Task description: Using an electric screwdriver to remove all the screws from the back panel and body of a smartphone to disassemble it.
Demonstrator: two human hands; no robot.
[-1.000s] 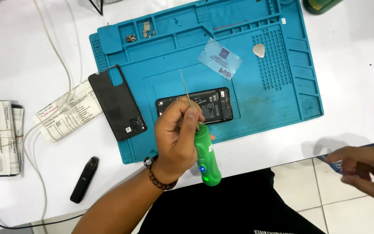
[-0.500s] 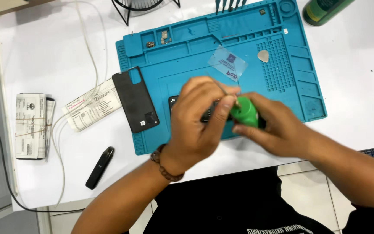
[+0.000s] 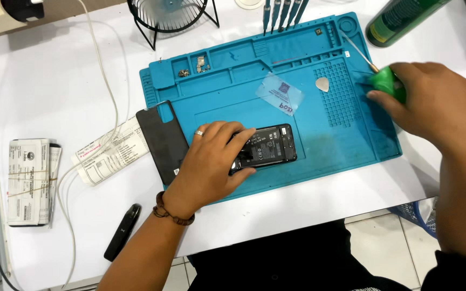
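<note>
Green screwdriver (image 3: 386, 81): carried from the phone to the mat's (image 3: 351, 134) right edge, clasped in the right hand (image 3: 432, 102).
Phone (image 3: 268, 145): now pinned flat under the left hand (image 3: 214, 161).

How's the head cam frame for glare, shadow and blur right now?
Head view: lighting even and bright, white table near blown out; soft shadows only under the left hand and mat edge. Mild sheen on the clear plastic card. Phone sharp; right hand on the green screwdriver slightly soft. Slight wide-angle bend at the edges.
</note>
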